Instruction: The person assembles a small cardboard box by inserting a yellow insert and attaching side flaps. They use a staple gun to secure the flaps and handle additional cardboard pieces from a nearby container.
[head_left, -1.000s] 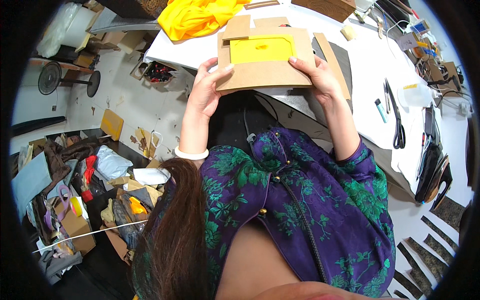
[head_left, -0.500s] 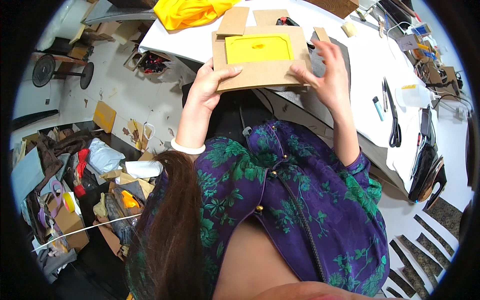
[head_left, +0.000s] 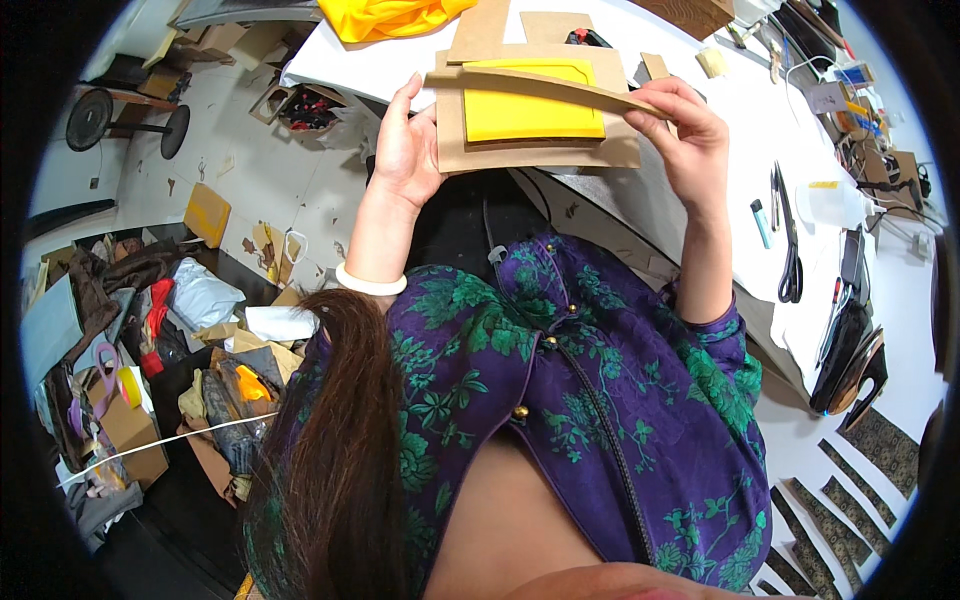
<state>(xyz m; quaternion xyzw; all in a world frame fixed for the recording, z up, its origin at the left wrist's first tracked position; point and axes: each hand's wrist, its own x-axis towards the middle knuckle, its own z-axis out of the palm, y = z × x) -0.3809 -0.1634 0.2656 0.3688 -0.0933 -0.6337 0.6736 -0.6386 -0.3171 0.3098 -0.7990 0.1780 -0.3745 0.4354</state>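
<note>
A brown cardboard sheet (head_left: 540,155) with a bright yellow rectangular panel (head_left: 530,118) on its face is held over the near edge of the table. At its left edge my left hand (head_left: 405,155) supports it, fingers partly hidden behind and the thumb pointing up off the face. Between thumb and fingers, my right hand (head_left: 685,135) pinches the right end of a long narrow cardboard strip (head_left: 545,85). This strip slants across the yellow panel, raised from it, and covers part of its upper half.
Yellow cloth (head_left: 395,18) and a cardboard piece (head_left: 480,30) lie beyond the sheet. Black scissors (head_left: 790,255), a teal-capped tool (head_left: 762,224) and a translucent bottle (head_left: 835,200) rest on the white table at right. A scrap heap (head_left: 130,340) fills the floor at left.
My right hand has closed on the cardboard strip and raised it from the sheet's near side, exposing the panel's lower edge. My left thumb has come off the face.
</note>
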